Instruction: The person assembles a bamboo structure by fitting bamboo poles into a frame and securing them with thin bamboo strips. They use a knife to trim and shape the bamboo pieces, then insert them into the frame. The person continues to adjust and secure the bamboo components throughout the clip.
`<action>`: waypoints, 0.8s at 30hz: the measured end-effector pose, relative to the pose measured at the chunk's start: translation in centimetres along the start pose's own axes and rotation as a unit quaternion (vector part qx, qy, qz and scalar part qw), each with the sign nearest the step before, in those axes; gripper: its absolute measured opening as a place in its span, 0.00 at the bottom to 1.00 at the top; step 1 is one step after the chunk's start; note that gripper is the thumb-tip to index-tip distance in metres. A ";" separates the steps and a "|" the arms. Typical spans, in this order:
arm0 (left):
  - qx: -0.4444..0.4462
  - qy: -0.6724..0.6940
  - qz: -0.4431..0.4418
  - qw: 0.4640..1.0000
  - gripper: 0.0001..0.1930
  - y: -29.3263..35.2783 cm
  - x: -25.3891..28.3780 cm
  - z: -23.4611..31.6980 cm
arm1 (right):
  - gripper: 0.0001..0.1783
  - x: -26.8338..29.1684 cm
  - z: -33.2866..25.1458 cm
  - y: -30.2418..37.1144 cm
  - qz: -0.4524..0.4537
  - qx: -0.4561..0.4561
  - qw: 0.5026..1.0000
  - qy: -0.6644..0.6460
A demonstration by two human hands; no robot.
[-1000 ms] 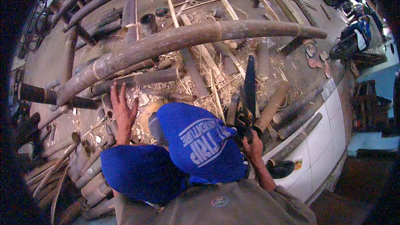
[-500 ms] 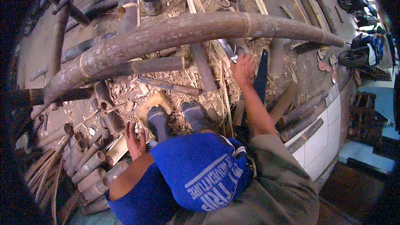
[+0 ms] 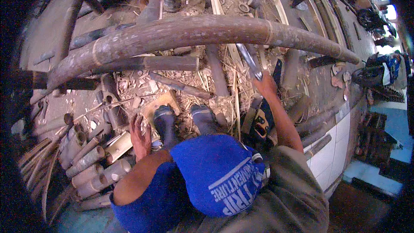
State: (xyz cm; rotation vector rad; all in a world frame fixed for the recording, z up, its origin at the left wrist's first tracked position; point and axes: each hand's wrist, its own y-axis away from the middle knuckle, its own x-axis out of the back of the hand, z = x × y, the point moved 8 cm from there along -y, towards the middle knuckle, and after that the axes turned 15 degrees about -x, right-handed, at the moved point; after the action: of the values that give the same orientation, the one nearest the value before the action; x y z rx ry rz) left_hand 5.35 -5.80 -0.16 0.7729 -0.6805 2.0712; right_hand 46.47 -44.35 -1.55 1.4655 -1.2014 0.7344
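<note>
Littered with pale wood shavings and split bamboo strips, the workshop floor (image 3: 129, 90) fills my view, white tiled edging (image 3: 332, 151) along its right side. My right hand (image 3: 265, 85) is closed around the handle of a long grey metal blade (image 3: 249, 60), which angles up toward the thick curved brown bamboo pole (image 3: 194, 32) lying across the floor just beyond it. My left hand (image 3: 140, 134) hangs open, fingers spread, holding nothing (short cut bamboo tubes (image 3: 92, 164) lie just beside it). Dark boots (image 3: 183, 121) stand between the hands.
</note>
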 end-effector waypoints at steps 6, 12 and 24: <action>-0.071 -0.015 0.053 0.996 0.18 2.3 1.3 -0.6 | 0.27 4.5 4.3 12.1 -0.136 0.033 0.990 -0.012; -0.068 0.041 0.061 0.995 0.17 1.2 1.7 0.0 | 0.30 10.2 2.8 17.3 -0.205 0.148 0.962 0.105; 0.154 0.399 -0.031 0.904 0.23 1.3 -4.5 -0.9 | 0.29 10.9 -18.1 23.9 -0.250 0.362 0.847 0.298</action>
State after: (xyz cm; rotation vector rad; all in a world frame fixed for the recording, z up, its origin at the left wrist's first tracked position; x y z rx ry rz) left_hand 6.23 -8.12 -4.25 0.0494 0.1304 2.2059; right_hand 30.13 -28.80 20.98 1.8401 -0.0111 1.2192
